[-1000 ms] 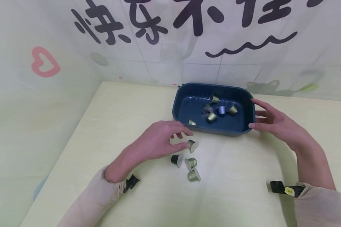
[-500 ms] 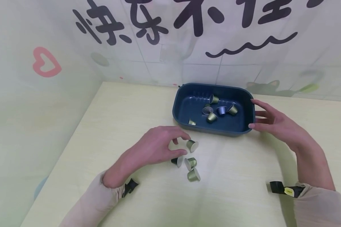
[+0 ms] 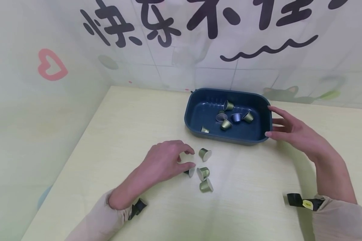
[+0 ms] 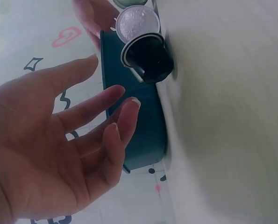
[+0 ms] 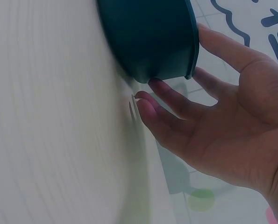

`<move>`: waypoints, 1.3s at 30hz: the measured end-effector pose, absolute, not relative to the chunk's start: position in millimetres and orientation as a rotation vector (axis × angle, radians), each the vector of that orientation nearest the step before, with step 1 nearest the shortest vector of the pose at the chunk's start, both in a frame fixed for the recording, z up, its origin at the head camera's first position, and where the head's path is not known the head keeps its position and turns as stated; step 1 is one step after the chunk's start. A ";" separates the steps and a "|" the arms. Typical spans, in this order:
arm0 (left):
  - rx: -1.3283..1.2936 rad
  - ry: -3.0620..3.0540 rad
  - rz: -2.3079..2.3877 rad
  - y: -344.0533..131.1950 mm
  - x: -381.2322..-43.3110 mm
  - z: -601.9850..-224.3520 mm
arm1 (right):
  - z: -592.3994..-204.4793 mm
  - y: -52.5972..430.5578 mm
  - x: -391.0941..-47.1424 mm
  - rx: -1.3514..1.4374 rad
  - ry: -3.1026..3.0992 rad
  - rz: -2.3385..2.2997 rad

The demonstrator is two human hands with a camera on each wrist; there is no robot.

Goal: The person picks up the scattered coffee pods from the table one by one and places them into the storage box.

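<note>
Loosely bent and with nothing held, my left hand (image 3: 166,160) hovers over the table beside a black coffee capsule (image 4: 150,58). In the head view the thumb partly hides that capsule; in the left wrist view a gap separates it from the fingertips. Three green coffee capsules lie close by: one farther back (image 3: 204,154), another in the middle (image 3: 203,173) and a third in front (image 3: 205,185). My right hand (image 3: 292,129) rests its spread fingers and thumb against the right end of a dark blue bin (image 3: 223,138). Several capsules lie inside the bin, including a purple-blue one (image 3: 236,117).
The pale wood table (image 3: 253,197) meets a wall with a printed white covering (image 3: 157,77) just behind the bin. Another covered wall (image 3: 48,120) borders the left side. Black straps with small devices sit at both cuffs.
My left hand has drawn away from the farthest green capsule, leftward and toward me, its thumb now over the black capsule. The right hand, the bin and the capsules have stayed put.
</note>
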State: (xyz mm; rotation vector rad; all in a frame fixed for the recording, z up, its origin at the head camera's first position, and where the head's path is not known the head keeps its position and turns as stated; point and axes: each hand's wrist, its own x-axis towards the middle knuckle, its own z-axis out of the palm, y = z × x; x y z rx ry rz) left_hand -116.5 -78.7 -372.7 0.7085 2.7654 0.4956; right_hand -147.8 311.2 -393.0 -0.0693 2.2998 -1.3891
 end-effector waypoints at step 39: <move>0.845 2.578 0.619 -86.1 -117.5 -385.6 | -394.5 311.8 -147.5 -0.032 2.285 -1.399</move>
